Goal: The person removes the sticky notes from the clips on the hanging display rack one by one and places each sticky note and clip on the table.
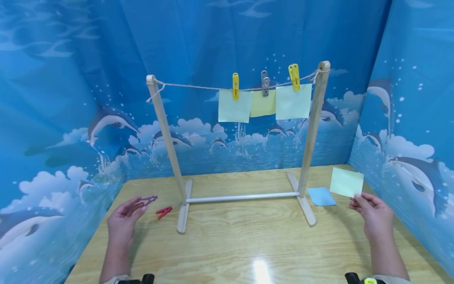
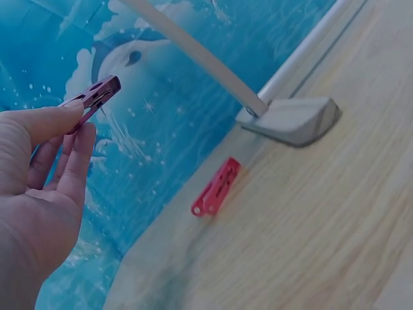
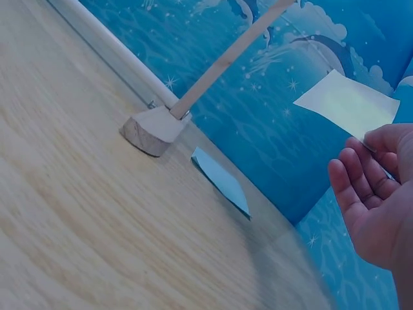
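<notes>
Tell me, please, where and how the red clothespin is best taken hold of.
Probably pinch the red clothespin by its two handle ends, from the left: these holed ends spread apart and point left, away from the stand's foot. The nearby left grip would first need freeing, as it holds the purple clothespin.

A purple clip (image 2: 101,92) is pinched by the left hand (image 2: 46,210); a red clip (image 2: 217,188) is seen near an edge of the table (image 2: 303,213)
</notes>
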`<state>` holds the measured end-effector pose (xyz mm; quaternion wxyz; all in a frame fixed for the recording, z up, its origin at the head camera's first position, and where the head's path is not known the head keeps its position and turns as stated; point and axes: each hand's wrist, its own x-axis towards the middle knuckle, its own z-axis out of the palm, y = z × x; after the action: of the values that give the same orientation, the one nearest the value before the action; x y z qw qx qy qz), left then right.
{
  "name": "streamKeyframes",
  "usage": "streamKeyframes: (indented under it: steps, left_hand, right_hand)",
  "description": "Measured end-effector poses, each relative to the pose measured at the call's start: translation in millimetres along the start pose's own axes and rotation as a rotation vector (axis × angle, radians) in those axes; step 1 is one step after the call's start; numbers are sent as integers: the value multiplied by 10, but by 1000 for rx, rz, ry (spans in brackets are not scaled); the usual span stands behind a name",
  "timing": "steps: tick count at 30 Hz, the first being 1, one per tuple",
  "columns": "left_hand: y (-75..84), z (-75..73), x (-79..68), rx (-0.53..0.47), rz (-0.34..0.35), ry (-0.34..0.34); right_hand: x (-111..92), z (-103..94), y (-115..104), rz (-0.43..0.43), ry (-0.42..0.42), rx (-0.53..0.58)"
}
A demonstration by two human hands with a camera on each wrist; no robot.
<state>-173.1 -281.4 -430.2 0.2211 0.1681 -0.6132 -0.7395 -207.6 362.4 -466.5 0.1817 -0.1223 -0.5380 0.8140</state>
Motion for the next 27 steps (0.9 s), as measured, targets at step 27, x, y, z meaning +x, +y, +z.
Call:
streamKeyframes:
  steps: [27]
  left_hand:
    - [-368, -362, 242, 352, -110, -7]
  right_hand:
    - [363, -345, 313, -18, -40, -325]
